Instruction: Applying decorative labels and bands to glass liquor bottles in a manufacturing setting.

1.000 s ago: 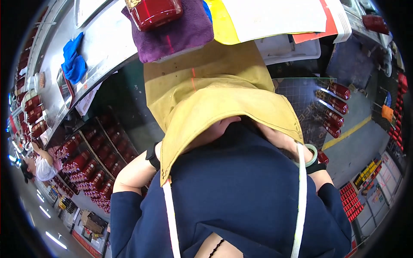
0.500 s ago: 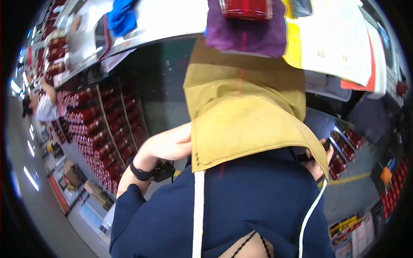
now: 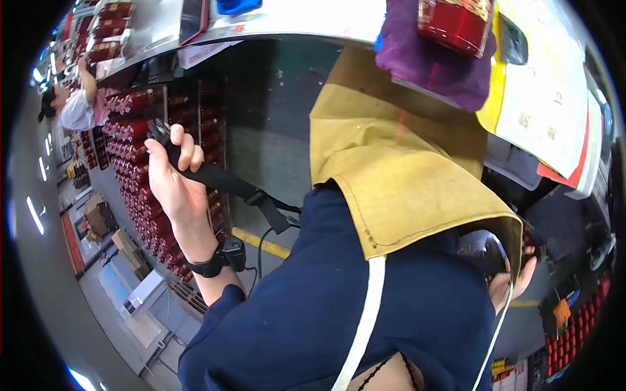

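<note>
Raised on the left, my left hand (image 3: 179, 182) is closed around the end of a black strap (image 3: 228, 180). A black buckle (image 3: 160, 132) sticks up past its fingers. The strap runs back toward my waist, through a slider (image 3: 257, 197). Low on the right, my right hand (image 3: 510, 285) is partly covered by the edge of my tan apron (image 3: 417, 195). Its visible fingers are bent, and what they hold is hidden. A black wristband with a small box (image 3: 222, 257) sits on my left wrist.
A white table (image 3: 293, 19) spans the top, bearing a purple cloth (image 3: 433, 65), a red glass jar (image 3: 456, 26) and papers (image 3: 548, 98). Stacked red jars (image 3: 140, 163) stand on the left, with another person (image 3: 78, 107) beyond. More red rows (image 3: 577, 335) lie lower right.
My left hand has come out from beside the apron, up and to the left, drawing the strap out. My right hand has shifted lower right. The view has turned, moving the table items right.
</note>
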`<action>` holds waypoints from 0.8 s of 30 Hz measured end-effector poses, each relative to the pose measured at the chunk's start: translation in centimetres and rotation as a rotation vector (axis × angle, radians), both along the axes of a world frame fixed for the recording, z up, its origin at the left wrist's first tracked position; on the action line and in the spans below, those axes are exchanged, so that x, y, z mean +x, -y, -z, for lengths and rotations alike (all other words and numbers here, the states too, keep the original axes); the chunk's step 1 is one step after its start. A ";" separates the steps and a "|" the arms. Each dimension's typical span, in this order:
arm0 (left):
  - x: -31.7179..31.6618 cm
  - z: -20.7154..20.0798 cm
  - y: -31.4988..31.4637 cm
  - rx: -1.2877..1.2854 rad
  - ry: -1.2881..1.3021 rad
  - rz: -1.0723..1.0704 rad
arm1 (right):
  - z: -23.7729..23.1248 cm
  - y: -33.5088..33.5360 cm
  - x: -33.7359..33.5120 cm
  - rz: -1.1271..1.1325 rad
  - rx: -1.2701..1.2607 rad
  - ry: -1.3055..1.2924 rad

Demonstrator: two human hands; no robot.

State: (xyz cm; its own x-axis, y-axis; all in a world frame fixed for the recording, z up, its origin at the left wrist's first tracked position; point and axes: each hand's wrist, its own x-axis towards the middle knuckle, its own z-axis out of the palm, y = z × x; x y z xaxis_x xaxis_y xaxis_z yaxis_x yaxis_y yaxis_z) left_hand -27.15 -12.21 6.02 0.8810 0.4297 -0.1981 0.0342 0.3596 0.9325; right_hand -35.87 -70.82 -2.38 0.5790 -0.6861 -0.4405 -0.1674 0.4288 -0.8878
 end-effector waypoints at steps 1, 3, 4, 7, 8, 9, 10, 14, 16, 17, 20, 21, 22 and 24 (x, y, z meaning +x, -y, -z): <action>1.0 -0.1 1.1 0.048 0.015 0.008 | -0.3 -1.2 1.7 -0.050 -0.038 -0.003; 4.5 1.9 4.4 0.160 0.020 0.096 | -0.4 -4.0 5.8 -0.206 -0.084 0.029; 6.5 3.2 6.6 0.206 -0.011 0.150 | 0.1 -5.7 8.0 -0.388 -0.005 0.141; 10.4 6.3 13.6 0.222 -0.163 0.484 | 0.8 -10.6 12.1 -0.716 -0.147 -0.001; 10.2 6.9 16.3 0.154 -0.110 0.543 | 0.9 -12.1 12.7 -0.819 -0.150 0.045; 10.2 6.9 17.9 0.163 -0.139 0.621 | 0.7 -13.2 12.8 -0.930 -0.103 0.112; 10.0 6.2 17.9 0.140 -0.139 0.727 | 0.5 -14.0 13.1 -1.097 -0.128 0.132; 9.1 4.6 18.3 0.375 -0.048 1.100 | -0.9 -15.0 13.4 -1.807 -0.236 0.107; 9.2 4.9 18.7 0.320 -0.078 1.204 | -1.2 -14.9 13.8 -1.954 -0.288 0.053; 9.5 5.3 18.9 0.327 -0.100 1.213 | -1.3 -14.8 13.9 -1.952 -0.304 0.139; 8.9 7.5 21.3 0.440 0.019 1.261 | -0.7 -14.8 13.4 -1.881 -0.294 0.084; 8.5 7.9 21.7 0.317 -0.117 1.327 | -0.5 -14.9 12.8 -1.782 -0.287 0.031; 8.1 8.3 22.0 0.334 -0.135 1.350 | -0.4 -14.5 12.2 -1.650 -0.180 -0.067; 6.7 8.6 22.2 0.453 -0.087 1.385 | -0.4 -13.8 10.7 -1.306 0.040 -0.280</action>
State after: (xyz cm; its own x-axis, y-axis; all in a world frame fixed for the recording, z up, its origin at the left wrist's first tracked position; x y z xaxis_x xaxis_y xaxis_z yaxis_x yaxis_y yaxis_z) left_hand -20.44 -34.40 -2.58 0.6253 -0.6963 -0.3524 0.1631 -0.3250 0.9315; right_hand -25.14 -57.01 -2.00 0.6842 0.3140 -0.6583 -0.6453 -0.1600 -0.7470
